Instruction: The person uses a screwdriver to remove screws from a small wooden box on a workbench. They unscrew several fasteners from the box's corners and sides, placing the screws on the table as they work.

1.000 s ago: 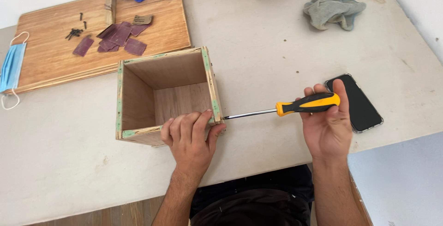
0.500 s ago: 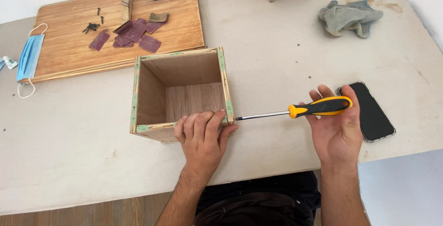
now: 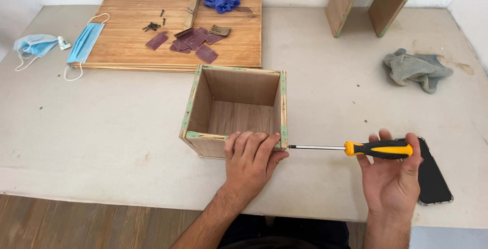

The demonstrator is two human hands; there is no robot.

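Two hands are working at the near edge of the table (image 3: 101, 137) as I am watching. My left hand (image 3: 251, 160) is lying over the near wall of the open wooden box (image 3: 236, 109), its fingers curling over the rim and pressing it. My right hand (image 3: 391, 178) is gripping the yellow-and-black handle of a screwdriver (image 3: 351, 149), whose tip is touching the box's near right corner. A black phone (image 3: 432, 180) is lying just beside that hand.
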